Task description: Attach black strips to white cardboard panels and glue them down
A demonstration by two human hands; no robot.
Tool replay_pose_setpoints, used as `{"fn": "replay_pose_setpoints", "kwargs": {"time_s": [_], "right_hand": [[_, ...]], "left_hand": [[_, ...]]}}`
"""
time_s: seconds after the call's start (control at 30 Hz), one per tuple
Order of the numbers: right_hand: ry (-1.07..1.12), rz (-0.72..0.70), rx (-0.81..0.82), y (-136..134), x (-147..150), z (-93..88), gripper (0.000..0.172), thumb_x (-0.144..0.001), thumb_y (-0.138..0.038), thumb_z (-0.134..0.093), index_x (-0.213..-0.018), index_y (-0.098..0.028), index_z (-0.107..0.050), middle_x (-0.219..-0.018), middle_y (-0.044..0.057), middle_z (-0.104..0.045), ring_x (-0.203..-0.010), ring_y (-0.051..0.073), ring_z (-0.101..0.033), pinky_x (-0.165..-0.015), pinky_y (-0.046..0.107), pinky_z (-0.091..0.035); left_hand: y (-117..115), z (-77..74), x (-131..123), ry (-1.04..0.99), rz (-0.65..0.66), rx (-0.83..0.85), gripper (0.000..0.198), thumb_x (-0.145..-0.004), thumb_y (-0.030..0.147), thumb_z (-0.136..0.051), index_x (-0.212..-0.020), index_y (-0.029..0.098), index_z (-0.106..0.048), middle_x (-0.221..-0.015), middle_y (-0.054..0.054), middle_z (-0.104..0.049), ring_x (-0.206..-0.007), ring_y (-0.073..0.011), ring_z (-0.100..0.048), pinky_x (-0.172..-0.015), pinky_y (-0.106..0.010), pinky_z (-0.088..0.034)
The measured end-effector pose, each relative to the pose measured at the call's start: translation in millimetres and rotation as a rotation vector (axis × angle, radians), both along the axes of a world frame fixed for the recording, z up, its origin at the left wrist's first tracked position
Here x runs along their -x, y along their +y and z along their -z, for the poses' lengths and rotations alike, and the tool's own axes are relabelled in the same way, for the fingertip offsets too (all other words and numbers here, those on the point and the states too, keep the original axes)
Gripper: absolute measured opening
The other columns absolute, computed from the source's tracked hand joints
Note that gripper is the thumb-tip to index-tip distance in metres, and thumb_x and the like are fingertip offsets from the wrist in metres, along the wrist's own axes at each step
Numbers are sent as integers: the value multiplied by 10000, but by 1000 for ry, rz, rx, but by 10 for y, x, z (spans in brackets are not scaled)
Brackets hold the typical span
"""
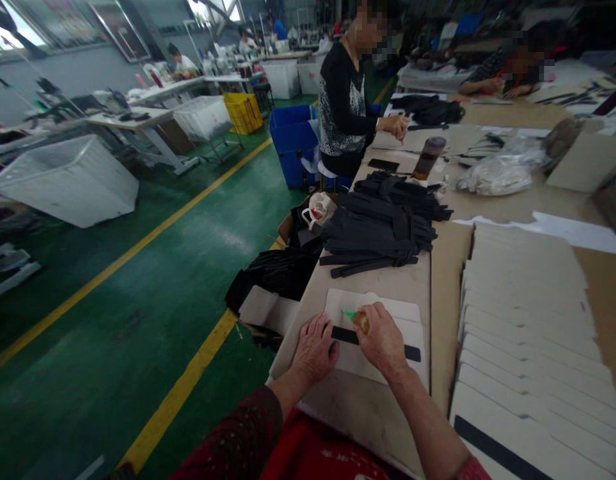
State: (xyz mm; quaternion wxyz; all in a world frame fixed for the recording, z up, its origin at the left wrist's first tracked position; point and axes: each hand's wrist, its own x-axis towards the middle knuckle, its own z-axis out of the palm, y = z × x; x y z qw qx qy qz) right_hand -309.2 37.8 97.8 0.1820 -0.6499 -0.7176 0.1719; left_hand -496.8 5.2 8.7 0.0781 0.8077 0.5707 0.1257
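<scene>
My right hand (383, 339) is closed around a small amber glue bottle (361, 323) with a green nozzle, tilted so the tip points left, just over a pale flat panel (403, 310). Whether the tip touches the panel, I cannot tell. A black strip (345, 335) lies across the panel, running beneath my right hand. At the panel's left edge, my left hand (314, 350) rests with its fingers stretched out flat, the fingertips by the strip's left end. Bundles of black strips (378, 230) lie on the table beyond the panel.
Overlapping pale panels (528, 333) cover the table's right side, a black strip on the nearest. Boxes of black material (273, 280) stand left of the table. A co-worker (345, 100) sits farther along, near a dark bottle (429, 159). A clear plastic bag (503, 170) lies beyond.
</scene>
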Motion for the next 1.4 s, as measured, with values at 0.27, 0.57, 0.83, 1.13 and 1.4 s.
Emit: {"fn": "replay_pose_setpoints", "kwargs": {"time_s": [0.27, 0.57, 0.83, 1.13, 1.4], "right_hand": [[17, -93, -6, 145, 271, -45, 206, -816, -173, -621, -1007, -231, -569, -1040, 44, -573, -974, 199, -528, -794, 281, -414], [-30, -57, 4, 92, 69, -87, 197, -825, -192, -628, -1009, -228, -567, -1038, 46, -575, -952, 208, -538, -775, 290, -413], [-5, -71, 2, 160, 198, -61, 219, -812, -203, -651, -1013, -233, -570, -1048, 46, -577, -964, 201, -545, -792, 280, -424], [-56, -109, -16, 202, 124, -94, 241, -795, -223, -685, -1002, -232, -562, -1027, 34, -575, -935, 194, -555, -765, 277, -416], [-96, -91, 2, 150, -33, -146, 225, -804, -225, -675, -992, -238, -552, -1025, 26, -568, -909, 185, -559, -707, 275, -388]], "left_hand": [[12, -60, -7, -13, -5, 51, 520, -856, 267, -550, -1361, 174, -467, -1520, -157, -393, -1393, -314, -356, -1107, -527, -327], [7, -63, -14, -24, -12, 50, 512, -857, 277, -551, -1352, 164, -484, -1488, -167, -432, -1394, -316, -355, -1113, -522, -318], [9, -61, -5, -30, -1, 49, 547, -841, 269, -566, -1371, 176, -467, -1509, -152, -411, -1399, -309, -347, -1124, -512, -310], [13, -54, -7, -8, -2, 36, 520, -849, 259, -559, -1355, 165, -479, -1485, -154, -435, -1394, -316, -352, -1111, -517, -323], [0, -45, 0, -11, -4, 13, 497, -850, 264, -565, -1334, 175, -497, -1475, -164, -444, -1388, -323, -363, -1105, -524, -331]]}}
